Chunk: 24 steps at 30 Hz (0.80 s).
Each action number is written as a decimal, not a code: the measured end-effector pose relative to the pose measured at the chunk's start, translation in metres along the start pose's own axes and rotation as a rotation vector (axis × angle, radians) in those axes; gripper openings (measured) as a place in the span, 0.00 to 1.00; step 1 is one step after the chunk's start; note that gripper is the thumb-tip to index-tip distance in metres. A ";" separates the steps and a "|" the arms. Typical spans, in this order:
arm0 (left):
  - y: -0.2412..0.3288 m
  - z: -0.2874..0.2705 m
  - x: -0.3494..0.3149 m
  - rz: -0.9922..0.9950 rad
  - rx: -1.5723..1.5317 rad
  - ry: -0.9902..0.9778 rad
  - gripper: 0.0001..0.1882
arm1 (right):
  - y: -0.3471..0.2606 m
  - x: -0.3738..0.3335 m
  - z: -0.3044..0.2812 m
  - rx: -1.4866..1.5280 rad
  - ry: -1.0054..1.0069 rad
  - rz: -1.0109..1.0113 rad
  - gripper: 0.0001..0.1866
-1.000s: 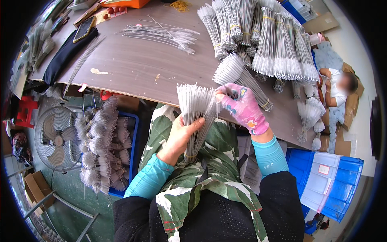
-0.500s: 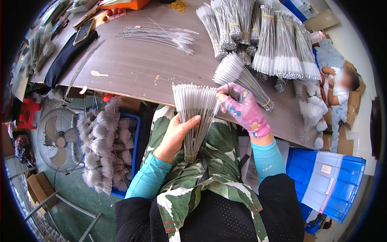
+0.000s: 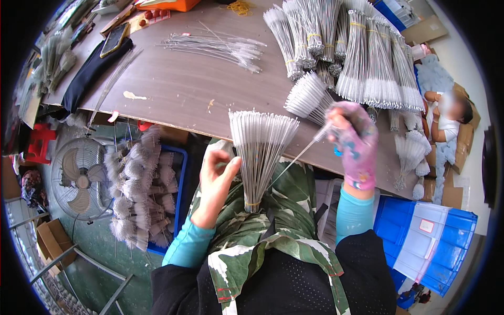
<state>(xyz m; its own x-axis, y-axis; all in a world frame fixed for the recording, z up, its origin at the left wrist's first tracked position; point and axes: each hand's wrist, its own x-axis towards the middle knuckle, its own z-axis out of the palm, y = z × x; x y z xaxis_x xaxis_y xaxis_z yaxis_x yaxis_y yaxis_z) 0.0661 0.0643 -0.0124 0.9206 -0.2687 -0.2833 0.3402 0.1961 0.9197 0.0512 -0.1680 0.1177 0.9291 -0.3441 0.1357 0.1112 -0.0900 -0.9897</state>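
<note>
A fanned bundle of thin wire brushes [image 3: 258,142] stands on my lap, white bristles upward and a yellow band round its wire ends. Beside its left side is my left hand [image 3: 214,176], bare, thumb and fingers apart, holding nothing; whether the thumb touches the wires I cannot tell. My right hand [image 3: 357,142], in a pink flowered glove and slightly blurred, pinches a single wire brush [image 3: 307,149] by its bristled end. That brush slants down toward the bundle's lower right side.
Banded brush bundles [image 3: 367,63] are piled on the table [image 3: 184,89] at the far right. Loose brushes [image 3: 215,50] and a phone [image 3: 114,40] lie farther left. Below are a fan [image 3: 82,181], a blue crate [image 3: 181,184] and blue-white boxes [image 3: 425,241]. A person [image 3: 446,118] is at the right.
My right hand has moved right, drawing a single brush away from the bundle. My left hand has loosened its hold on the bundle and its fingers have come apart.
</note>
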 end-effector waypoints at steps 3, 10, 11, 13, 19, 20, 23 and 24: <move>0.035 0.007 -0.006 0.446 0.243 -0.135 0.06 | -0.029 -0.010 -0.004 0.144 -0.158 -0.077 0.06; 0.096 0.065 -0.013 -0.030 -0.252 -0.653 0.13 | -0.043 -0.005 0.031 0.111 -0.360 0.138 0.09; 0.096 0.064 -0.013 0.006 -0.249 -0.611 0.13 | -0.039 -0.002 0.032 0.143 -0.342 0.181 0.08; 0.088 0.059 -0.005 -0.009 -0.240 -0.555 0.12 | -0.015 0.001 0.028 0.203 -0.310 0.239 0.08; 0.055 0.050 0.004 0.147 -0.111 -0.360 0.08 | 0.010 -0.010 0.022 0.241 -0.288 0.363 0.09; 0.051 0.049 0.003 0.145 -0.109 -0.357 0.08 | 0.010 -0.011 0.021 0.243 -0.289 0.366 0.09; 0.041 0.051 -0.001 0.300 -0.034 -0.272 0.07 | 0.010 -0.014 0.019 0.252 -0.317 0.416 0.09; 0.039 0.051 -0.001 0.357 0.038 -0.226 0.06 | 0.012 -0.015 0.019 0.253 -0.314 0.408 0.09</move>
<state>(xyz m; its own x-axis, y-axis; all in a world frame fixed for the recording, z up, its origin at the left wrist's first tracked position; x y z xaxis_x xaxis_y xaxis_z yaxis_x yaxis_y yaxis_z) 0.0683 0.0238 0.0380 0.9130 -0.3907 0.1179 -0.0039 0.2805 0.9598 0.0454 -0.1464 0.1026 0.9703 -0.0059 -0.2417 -0.2338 0.2318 -0.9443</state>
